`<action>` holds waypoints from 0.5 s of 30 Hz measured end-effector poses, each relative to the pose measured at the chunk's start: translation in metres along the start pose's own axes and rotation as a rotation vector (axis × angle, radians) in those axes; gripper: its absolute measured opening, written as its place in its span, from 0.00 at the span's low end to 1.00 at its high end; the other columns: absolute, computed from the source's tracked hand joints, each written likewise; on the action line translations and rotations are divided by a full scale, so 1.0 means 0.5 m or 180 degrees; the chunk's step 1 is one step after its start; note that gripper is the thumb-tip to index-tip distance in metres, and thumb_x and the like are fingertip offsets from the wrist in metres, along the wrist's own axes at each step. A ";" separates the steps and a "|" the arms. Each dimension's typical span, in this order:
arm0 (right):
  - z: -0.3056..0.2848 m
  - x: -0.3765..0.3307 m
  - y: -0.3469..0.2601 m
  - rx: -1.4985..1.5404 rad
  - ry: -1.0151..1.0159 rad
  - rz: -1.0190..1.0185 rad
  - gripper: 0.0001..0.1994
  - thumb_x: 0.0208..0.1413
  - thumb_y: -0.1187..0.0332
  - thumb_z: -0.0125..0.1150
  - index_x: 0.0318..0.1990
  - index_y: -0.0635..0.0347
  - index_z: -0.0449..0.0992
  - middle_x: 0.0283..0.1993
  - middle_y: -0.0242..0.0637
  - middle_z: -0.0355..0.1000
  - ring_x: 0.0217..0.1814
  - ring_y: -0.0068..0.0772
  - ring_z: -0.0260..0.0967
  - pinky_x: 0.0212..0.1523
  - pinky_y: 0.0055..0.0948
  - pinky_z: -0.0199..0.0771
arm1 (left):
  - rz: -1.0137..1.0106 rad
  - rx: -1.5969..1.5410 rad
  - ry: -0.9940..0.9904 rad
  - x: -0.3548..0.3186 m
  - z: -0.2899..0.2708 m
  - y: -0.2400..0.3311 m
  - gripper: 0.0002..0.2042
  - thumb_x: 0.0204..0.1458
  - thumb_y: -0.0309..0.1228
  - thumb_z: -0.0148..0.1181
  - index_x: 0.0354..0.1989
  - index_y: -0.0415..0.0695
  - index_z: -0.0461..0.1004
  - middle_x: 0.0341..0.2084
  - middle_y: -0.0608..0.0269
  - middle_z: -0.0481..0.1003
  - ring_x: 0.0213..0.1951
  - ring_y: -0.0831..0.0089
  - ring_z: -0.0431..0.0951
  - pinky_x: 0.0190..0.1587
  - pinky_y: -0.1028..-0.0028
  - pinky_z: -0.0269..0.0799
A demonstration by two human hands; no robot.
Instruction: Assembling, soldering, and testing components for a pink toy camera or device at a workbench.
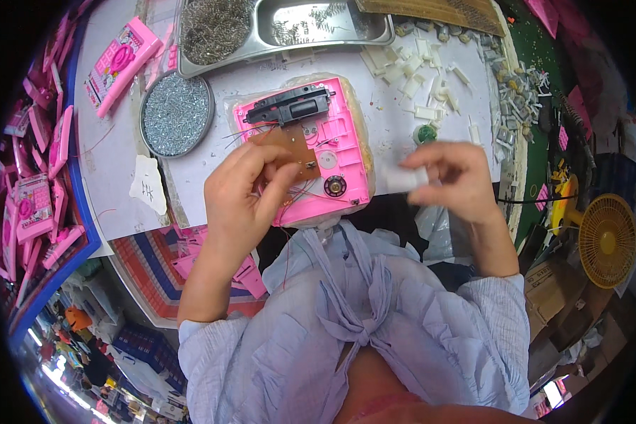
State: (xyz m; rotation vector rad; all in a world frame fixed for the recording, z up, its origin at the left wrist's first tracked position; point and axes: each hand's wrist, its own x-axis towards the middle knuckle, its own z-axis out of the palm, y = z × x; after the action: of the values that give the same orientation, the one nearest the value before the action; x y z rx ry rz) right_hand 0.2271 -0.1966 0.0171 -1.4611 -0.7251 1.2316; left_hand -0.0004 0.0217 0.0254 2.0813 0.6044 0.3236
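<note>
A pink plastic toy shell (346,141) lies inner side up on a padded, plastic-wrapped block in front of me. Inside it are a brown circuit board (304,145), a black plastic housing (290,107), a round black speaker (335,186) and thin loose wires. My left hand (244,187) is over the left side of the board, its fingers curled; what they grip, if anything, is hidden. Right of the shell, my right hand (456,177) pinches a small white plastic part (406,179), blurred by motion. Beyond that hand sits a small green roll (425,133).
A round tray of small screws (177,113) stands left of the shell. Behind is a metal tray with springs (215,28). White plastic parts (431,78) and small motors (519,99) lie far right. A pink toy (122,63) lies far left. A yellow fan (606,240) stands right.
</note>
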 end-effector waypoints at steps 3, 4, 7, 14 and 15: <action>0.009 0.042 0.004 -0.0690 0.0385 -0.0493 0.17 0.49 0.78 0.74 0.48 0.65 0.83 0.36 0.32 0.78 0.31 0.17 0.72 0.34 0.18 0.75 | 0.0695 0.0486 0.0114 0.018 0.025 -0.019 0.07 0.49 0.27 0.70 0.34 0.42 0.79 0.28 0.59 0.77 0.29 0.61 0.78 0.32 0.67 0.73; 0.013 0.055 0.000 -0.1079 0.0420 -0.0811 0.16 0.49 0.77 0.74 0.48 0.65 0.83 0.36 0.32 0.77 0.32 0.18 0.71 0.34 0.18 0.75 | 0.0753 0.0653 0.0133 0.026 0.035 -0.018 0.07 0.48 0.27 0.70 0.34 0.42 0.79 0.28 0.59 0.76 0.29 0.61 0.77 0.33 0.66 0.73; 0.009 0.070 -0.007 -0.1172 0.0571 -0.1074 0.15 0.51 0.77 0.72 0.47 0.64 0.83 0.36 0.33 0.77 0.35 0.19 0.71 0.36 0.19 0.76 | 0.0871 0.1108 0.0201 0.049 0.069 -0.001 0.06 0.48 0.28 0.68 0.32 0.43 0.77 0.27 0.59 0.72 0.31 0.60 0.77 0.35 0.64 0.73; -0.018 0.054 -0.018 -0.0890 0.0831 -0.1097 0.15 0.52 0.79 0.69 0.49 0.68 0.82 0.40 0.36 0.75 0.38 0.21 0.70 0.39 0.20 0.77 | 0.1083 0.1905 -0.0200 0.086 0.111 0.000 0.06 0.51 0.28 0.67 0.35 0.43 0.78 0.25 0.61 0.72 0.25 0.61 0.76 0.28 0.66 0.72; -0.022 0.049 -0.014 -0.0843 0.0884 -0.1118 0.15 0.52 0.79 0.69 0.49 0.68 0.82 0.40 0.36 0.75 0.39 0.22 0.71 0.40 0.21 0.76 | 0.1064 0.1667 -0.0132 0.087 0.109 0.000 0.06 0.51 0.28 0.67 0.35 0.44 0.78 0.25 0.61 0.73 0.25 0.61 0.77 0.28 0.65 0.73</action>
State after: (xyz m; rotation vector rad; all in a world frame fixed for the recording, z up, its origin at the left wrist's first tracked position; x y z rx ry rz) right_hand 0.2457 -0.1760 0.0151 -1.5961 -0.9307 0.6680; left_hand 0.0608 0.0065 -0.0046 2.6954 0.3327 0.3345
